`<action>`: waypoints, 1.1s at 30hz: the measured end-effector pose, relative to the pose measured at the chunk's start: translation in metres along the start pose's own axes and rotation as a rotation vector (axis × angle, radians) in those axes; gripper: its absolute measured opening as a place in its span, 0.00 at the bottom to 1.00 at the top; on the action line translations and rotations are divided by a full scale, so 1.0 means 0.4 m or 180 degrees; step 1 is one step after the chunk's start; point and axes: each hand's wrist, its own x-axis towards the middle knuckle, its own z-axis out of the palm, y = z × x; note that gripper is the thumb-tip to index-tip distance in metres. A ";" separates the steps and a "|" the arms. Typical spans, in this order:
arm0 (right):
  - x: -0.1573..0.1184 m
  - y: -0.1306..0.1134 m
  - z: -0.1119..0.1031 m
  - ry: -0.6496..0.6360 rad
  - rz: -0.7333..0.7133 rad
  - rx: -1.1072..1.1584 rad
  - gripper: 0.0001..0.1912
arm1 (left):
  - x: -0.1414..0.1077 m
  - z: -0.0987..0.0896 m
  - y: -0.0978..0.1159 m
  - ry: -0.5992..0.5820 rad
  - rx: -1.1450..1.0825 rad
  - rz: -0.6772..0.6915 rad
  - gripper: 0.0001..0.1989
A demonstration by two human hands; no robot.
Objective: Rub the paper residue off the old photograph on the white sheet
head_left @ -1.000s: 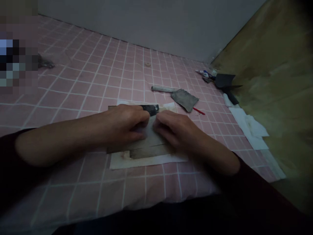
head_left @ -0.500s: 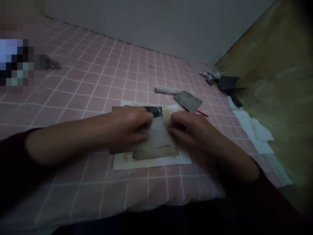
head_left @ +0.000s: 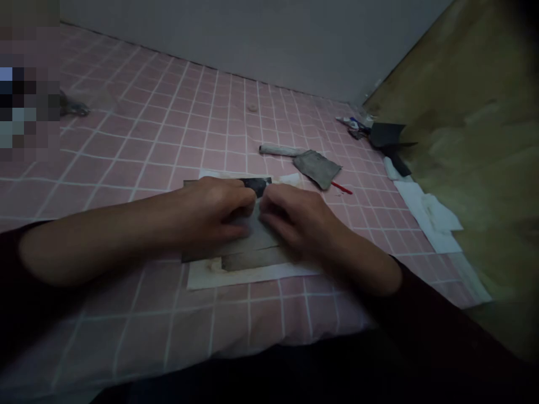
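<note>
My left hand (head_left: 221, 209) is curled over a thin grey sheet (head_left: 263, 238), fingers bent and pressed in. Close beside it on the right, my right hand (head_left: 290, 216) is also closed, its fingertips bent down at the sheet. Whatever the fingers pinch is hidden. Behind the knuckles shows a dark, almost black patch (head_left: 259, 186) at the sheet's far edge. A grey-brown piece (head_left: 248, 260) lies under the sheet. Beneath everything is white paper (head_left: 202, 279) with brownish stains.
Farther back lie a pale rolled tube (head_left: 280, 150), a grey folded piece (head_left: 318, 168) and a thin red stick (head_left: 342, 188). Dark folded sheets (head_left: 387, 136) and white papers (head_left: 425, 219) line the right wall. A small ring (head_left: 252, 108) rests on the pink checked cloth (head_left: 168, 146).
My right hand has moved left across the sheet, from its right edge to close beside my left hand. The view has shifted slightly; my left hand stays on the sheet.
</note>
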 end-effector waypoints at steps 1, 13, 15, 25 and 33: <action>0.001 0.000 0.000 -0.0006 -0.0049 -0.0016 0.07 | 0.000 -0.001 0.001 -0.0001 -0.0002 -0.0004 0.04; 0.006 0.007 0.007 0.0019 0.0010 -0.0137 0.06 | 0.002 0.000 0.002 -0.0002 -0.0042 0.0043 0.04; -0.004 0.012 -0.010 -0.0140 0.0191 -0.0205 0.07 | 0.000 0.000 0.003 -0.0003 -0.0046 0.0052 0.04; -0.022 -0.006 -0.071 0.0235 0.1102 0.2575 0.04 | -0.008 0.003 -0.002 0.0048 -0.0232 0.0056 0.05; -0.022 0.022 -0.040 -0.0026 0.1269 0.3837 0.06 | -0.008 0.008 0.003 0.0048 -0.0240 0.0050 0.04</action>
